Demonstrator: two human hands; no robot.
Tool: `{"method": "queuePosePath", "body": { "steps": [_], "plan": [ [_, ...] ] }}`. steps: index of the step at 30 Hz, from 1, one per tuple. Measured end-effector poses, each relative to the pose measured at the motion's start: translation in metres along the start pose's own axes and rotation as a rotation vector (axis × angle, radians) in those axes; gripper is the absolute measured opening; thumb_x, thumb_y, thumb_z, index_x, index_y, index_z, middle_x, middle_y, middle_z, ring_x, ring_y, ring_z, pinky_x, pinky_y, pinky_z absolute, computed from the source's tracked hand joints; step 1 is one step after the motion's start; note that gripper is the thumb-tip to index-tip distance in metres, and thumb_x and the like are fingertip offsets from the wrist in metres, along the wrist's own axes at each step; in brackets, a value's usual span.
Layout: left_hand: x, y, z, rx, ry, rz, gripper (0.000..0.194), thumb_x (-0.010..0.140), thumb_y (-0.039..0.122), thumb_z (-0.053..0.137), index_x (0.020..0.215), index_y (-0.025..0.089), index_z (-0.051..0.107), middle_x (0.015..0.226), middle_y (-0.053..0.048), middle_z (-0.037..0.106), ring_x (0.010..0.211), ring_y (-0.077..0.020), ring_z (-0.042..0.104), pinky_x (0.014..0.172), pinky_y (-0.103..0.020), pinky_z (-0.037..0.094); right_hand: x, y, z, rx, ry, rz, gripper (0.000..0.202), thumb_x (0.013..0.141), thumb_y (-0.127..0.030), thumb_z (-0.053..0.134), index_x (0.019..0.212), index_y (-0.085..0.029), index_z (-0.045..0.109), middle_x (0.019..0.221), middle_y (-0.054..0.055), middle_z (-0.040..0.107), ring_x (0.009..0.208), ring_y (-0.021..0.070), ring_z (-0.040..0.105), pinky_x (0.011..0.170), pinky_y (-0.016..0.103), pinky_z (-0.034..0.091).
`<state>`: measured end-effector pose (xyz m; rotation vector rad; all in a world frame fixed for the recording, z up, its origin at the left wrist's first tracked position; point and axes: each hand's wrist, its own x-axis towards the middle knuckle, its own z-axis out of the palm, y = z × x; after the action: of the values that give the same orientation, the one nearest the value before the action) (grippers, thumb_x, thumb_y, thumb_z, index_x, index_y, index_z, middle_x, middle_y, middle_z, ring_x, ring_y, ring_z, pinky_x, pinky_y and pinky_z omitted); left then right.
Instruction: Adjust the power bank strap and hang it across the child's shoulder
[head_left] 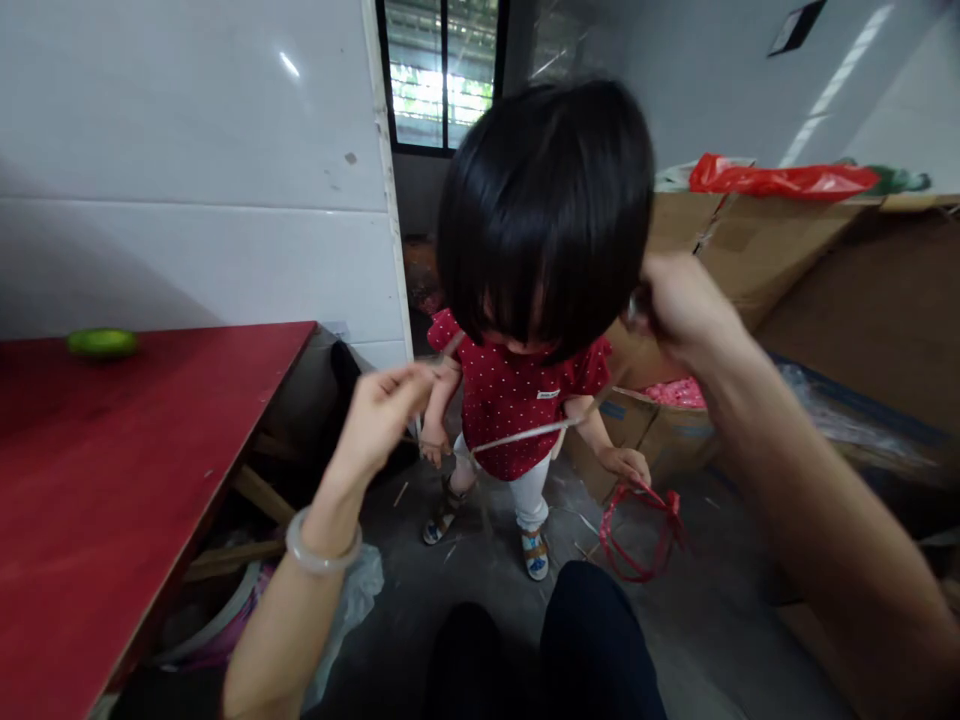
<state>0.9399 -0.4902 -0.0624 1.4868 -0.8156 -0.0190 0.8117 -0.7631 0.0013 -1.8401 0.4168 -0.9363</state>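
White strip, thin and taut, is pinched at one end between the closed fingertips of the left hand. Its far end runs up toward the fisted right hand, where the grip point is blurred and cannot be told. Beyond the fingers a child stands, a red ribbon loop held in the child's hand.

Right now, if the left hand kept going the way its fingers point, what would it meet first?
Probably the other person's arm or red top just beyond the left hand; depth is hard to judge.
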Motion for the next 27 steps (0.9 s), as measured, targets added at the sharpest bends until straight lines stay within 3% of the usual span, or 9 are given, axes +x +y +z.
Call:
{"method": "queuePosePath", "body": {
  "steps": [3,6,7,10,12,14,20,23,27],
  "plan": [
    [-0.035,-0.048,0.025,0.023,-0.245,-0.167,0.027,0.081,0.041,0.073,0.094,0.018,0.079,0.060,-0.003,0.062,0.055,-0.0145,0.051,0.052,-0.028,0.042,-0.074,0.046,0.026,-0.023,-0.080,-0.028,0.031,0.090,-0.005,0.052,0.061,-0.017,0.056,0.064,0.002,0.060,0.063,0.0143,0.053,0.066,0.032,0.040],
    [-0.044,-0.090,0.057,-0.096,-0.273,-0.209,0.023,0.081,0.040,0.073,0.091,0.020,0.079,0.075,-0.007,0.070,0.070,-0.0194,0.060,0.066,-0.031,0.049,-0.116,0.093,0.070,0.214,-0.024,0.003,0.010,0.084,-0.013,0.064,0.079,-0.020,0.068,0.087,0.006,0.065,0.087,0.0216,0.056,0.086,0.035,0.044],
    [-0.043,-0.101,0.066,-0.128,-0.261,-0.223,0.024,0.082,0.041,0.072,0.089,0.019,0.079,0.077,-0.007,0.071,0.071,-0.0194,0.061,0.068,-0.032,0.049,-0.123,0.107,0.084,0.309,-0.023,0.029,0.004,0.085,-0.019,0.066,0.086,-0.021,0.070,0.090,0.006,0.065,0.086,0.0220,0.056,0.083,0.035,0.046],
    [-0.039,-0.127,0.081,-0.205,-0.154,-0.264,0.031,0.081,0.047,0.072,0.089,0.018,0.078,0.077,-0.007,0.071,0.069,-0.0171,0.059,0.071,-0.032,0.049,-0.135,0.138,0.115,0.633,-0.065,0.146,0.028,0.086,-0.045,0.070,0.102,-0.022,0.070,0.088,0.005,0.065,0.070,0.0194,0.053,0.058,0.031,0.046],
    [-0.040,-0.139,0.080,-0.237,-0.064,-0.282,0.036,0.076,0.050,0.075,0.091,0.017,0.077,0.078,-0.006,0.072,0.073,-0.0168,0.061,0.076,-0.031,0.049,-0.141,0.152,0.123,0.849,-0.085,0.233,0.036,0.081,-0.055,0.074,0.098,-0.023,0.068,0.085,0.003,0.063,0.069,0.0183,0.054,0.054,0.029,0.046],
    [-0.043,-0.146,0.072,-0.249,0.019,-0.285,0.041,0.072,0.052,0.078,0.091,0.016,0.076,0.076,-0.006,0.072,0.077,-0.0168,0.062,0.082,-0.031,0.049,-0.146,0.162,0.126,1.012,-0.097,0.307,0.036,0.077,-0.055,0.078,0.090,-0.025,0.064,0.090,0.002,0.064,0.077,0.0183,0.058,0.065,0.031,0.052],
    [-0.042,-0.163,0.043,-0.208,0.094,-0.299,0.044,0.065,0.053,0.084,0.082,0.014,0.075,0.077,-0.006,0.072,0.072,-0.0159,0.062,0.077,-0.031,0.051,-0.151,0.185,0.123,1.220,-0.136,0.466,0.021,0.080,-0.035,0.079,0.090,-0.026,0.063,0.086,-0.002,0.062,0.080,0.0177,0.060,0.076,0.036,0.055],
    [-0.035,-0.180,0.046,-0.199,0.109,-0.320,0.041,0.065,0.050,0.083,0.078,0.013,0.073,0.066,-0.003,0.065,0.062,-0.0146,0.057,0.067,-0.030,0.049,-0.150,0.201,0.131,1.237,-0.152,0.490,0.022,0.078,-0.033,0.081,0.085,-0.026,0.061,0.078,-0.003,0.059,0.085,0.0192,0.062,0.074,0.035,0.054],
    [-0.022,-0.201,0.062,-0.171,0.262,-0.271,0.023,0.078,0.036,0.076,0.088,0.016,0.070,0.093,-0.007,0.070,0.096,-0.0200,0.060,0.089,-0.031,0.049,-0.144,0.224,0.152,1.206,-0.244,0.504,0.034,0.083,-0.037,0.079,0.071,-0.021,0.052,0.052,-0.009,0.036,0.053,0.0132,0.049,0.051,0.024,0.045]
  ]
}}
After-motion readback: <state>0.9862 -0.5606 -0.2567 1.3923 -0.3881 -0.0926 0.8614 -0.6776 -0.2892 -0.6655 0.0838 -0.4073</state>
